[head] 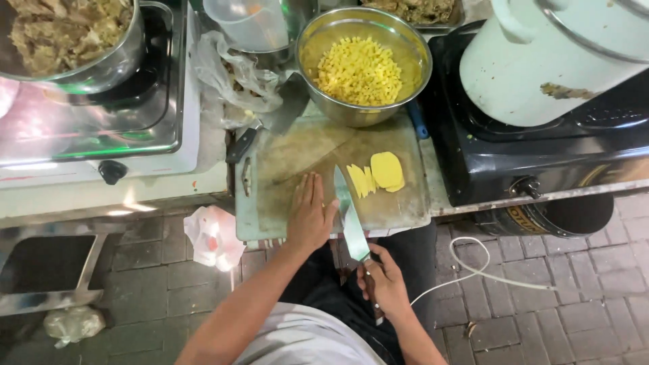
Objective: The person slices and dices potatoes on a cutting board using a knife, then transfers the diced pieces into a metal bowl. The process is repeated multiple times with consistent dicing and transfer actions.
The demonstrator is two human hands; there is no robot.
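Note:
My left hand [309, 215] lies flat, fingers together, on the worn cutting board [399, 203], just left of the knife blade. My right hand [385, 280] grips the dark handle of a chef's knife [350, 215] whose blade points away from me across the board's near edge. Yellow potato slices [377, 174] lie fanned on the board right of the blade tip. Behind the board stands a steel bowl [338, 30] filled with small yellow potato cubes [359, 71].
A silver gas stove [135, 128] with a pot of cooked food [61, 30] stands left. A black stove [514, 155] carrying a large white pot [554, 61] is right. Plastic bags [233, 81], a second knife [241, 145], a white bag [215, 236] and a white cord [473, 270] lie around.

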